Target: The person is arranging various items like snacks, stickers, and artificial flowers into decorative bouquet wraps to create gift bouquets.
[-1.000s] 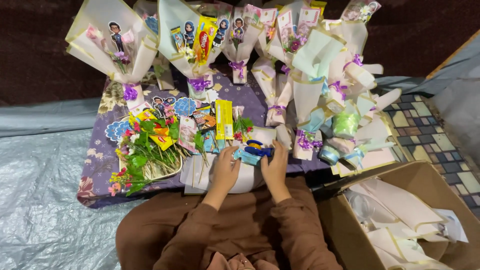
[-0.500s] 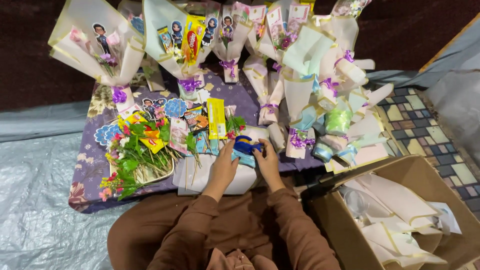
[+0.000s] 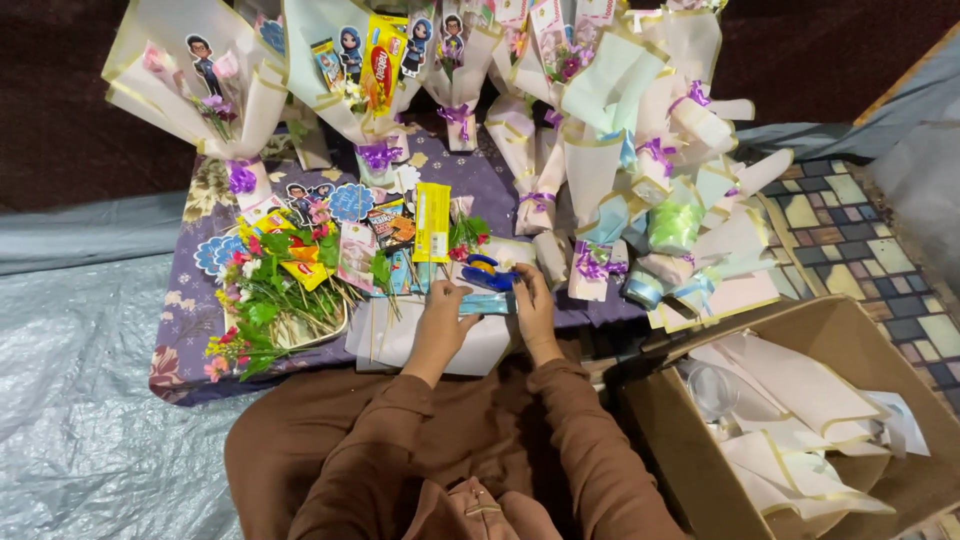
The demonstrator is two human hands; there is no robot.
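A blue tape dispenser (image 3: 488,272) sat between the two hands, just in front of the white box (image 3: 430,340) on the low desk (image 3: 190,330). The right hand (image 3: 530,300) gripped its right end; the left hand (image 3: 447,310) pinched a pale strip (image 3: 480,303) just below it. The dispenser looked light, rigid plastic, probably smooth, so its body seemed the place to grip. The strip looked thin and limp, likely best held at its end. Left of the box lay artificial flowers (image 3: 265,300).

Bright, sharp centre; dark background, bowed edges.
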